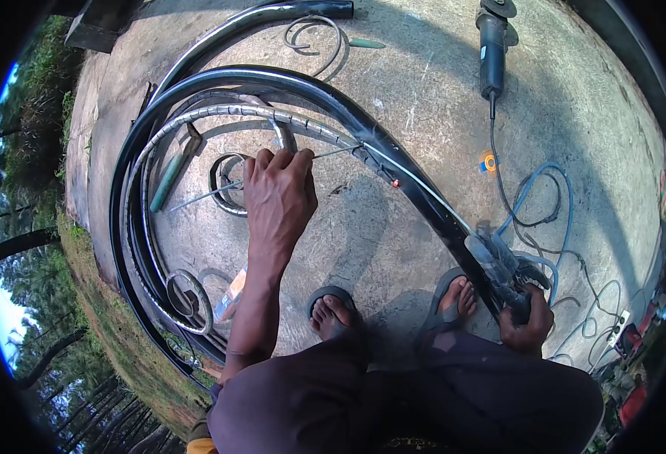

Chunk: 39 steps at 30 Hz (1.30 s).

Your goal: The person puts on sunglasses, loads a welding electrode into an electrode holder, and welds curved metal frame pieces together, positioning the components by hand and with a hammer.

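Observation:
My left hand (278,189) is closed around a thin metal rod (204,196), which sticks out on both sides of the fist. The rod's right end meets a curved, notched metal strip (302,121). Just above the fist is a short silver metal piece (280,135), partly hidden by my fingers. My right hand (528,321) grips a worn grey-black welding electrode holder (492,257). From its jaws a pale welding rod (431,193) runs up and left to the strip's end, beside a large black curved pipe (374,136). A small red glow (395,183) shows on the pipe.
An angle grinder (492,64) lies at the upper right, its cord trailing down. A blue cable (569,197) loops near an orange-and-blue roll (489,163). At left, a green-handled hammer (168,180) lies inside the curves. Sandalled feet (333,314) stand on the concrete floor (416,76).

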Each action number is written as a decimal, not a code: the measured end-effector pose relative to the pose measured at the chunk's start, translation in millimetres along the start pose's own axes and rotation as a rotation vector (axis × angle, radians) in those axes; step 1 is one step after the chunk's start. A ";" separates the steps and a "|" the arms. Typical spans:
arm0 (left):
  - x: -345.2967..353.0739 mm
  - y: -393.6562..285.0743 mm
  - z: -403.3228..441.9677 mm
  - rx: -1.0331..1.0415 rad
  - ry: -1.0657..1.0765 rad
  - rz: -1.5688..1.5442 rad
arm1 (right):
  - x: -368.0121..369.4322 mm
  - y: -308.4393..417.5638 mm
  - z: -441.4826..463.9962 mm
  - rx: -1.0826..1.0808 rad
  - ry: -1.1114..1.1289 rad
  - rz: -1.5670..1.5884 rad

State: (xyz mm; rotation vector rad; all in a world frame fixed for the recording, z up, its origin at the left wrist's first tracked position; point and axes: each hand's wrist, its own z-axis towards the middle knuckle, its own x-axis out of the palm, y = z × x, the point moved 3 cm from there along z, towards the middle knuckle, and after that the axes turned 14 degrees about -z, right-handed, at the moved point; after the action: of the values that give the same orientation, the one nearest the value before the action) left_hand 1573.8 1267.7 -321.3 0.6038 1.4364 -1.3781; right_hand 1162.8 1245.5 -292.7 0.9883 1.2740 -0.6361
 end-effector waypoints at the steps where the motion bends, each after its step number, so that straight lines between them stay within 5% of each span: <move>1: -0.3 -0.2 0.5 -0.007 0.010 0.008 | 0.4 -0.1 0.2 0.007 0.009 0.009; 20: -0.2 2.4 0.7 -0.020 0.017 0.004 | 1.8 -0.1 -1.0 0.014 0.031 -0.011; 26: -22.0 17.9 -10.3 -0.166 -0.174 -0.031 | 1.7 0.8 0.2 0.000 0.026 -0.009; 39: -20.3 51.0 -59.5 -0.363 -0.138 -0.083 | 3.4 1.2 -4.4 0.011 0.003 -0.041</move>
State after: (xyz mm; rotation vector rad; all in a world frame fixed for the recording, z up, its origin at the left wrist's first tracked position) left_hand 1607.0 1340.2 -334.9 0.2130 1.5626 -1.1572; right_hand 1162.4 1250.3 -295.7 0.9742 1.2977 -0.6741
